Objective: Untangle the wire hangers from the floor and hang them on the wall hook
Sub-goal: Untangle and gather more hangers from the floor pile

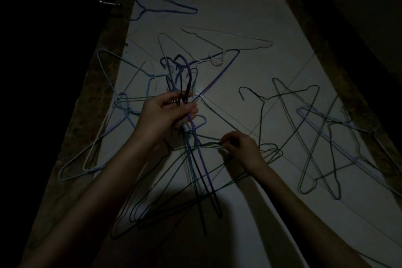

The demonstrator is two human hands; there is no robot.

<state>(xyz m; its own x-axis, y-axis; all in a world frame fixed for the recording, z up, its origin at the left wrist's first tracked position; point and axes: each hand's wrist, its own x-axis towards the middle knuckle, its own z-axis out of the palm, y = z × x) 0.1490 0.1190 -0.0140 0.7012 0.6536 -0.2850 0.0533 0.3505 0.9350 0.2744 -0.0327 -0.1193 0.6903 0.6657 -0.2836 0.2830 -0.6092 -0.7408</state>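
Several wire hangers lie scattered and tangled on a pale tiled floor in dim light. My left hand grips a bunch of hangers by their necks, purple, black and blue ones, with their hooks up and their bodies hanging toward me. My right hand pinches the neck of a dark green hanger that lies low over the floor, crossed with the held bunch. No wall hook shows plainly.
Loose hangers lie all around: a blue one far back, a white one in the middle, light blue ones at left, green and lilac ones at right. A dark speckled border edges the floor. A metal knob sticks out at upper left.
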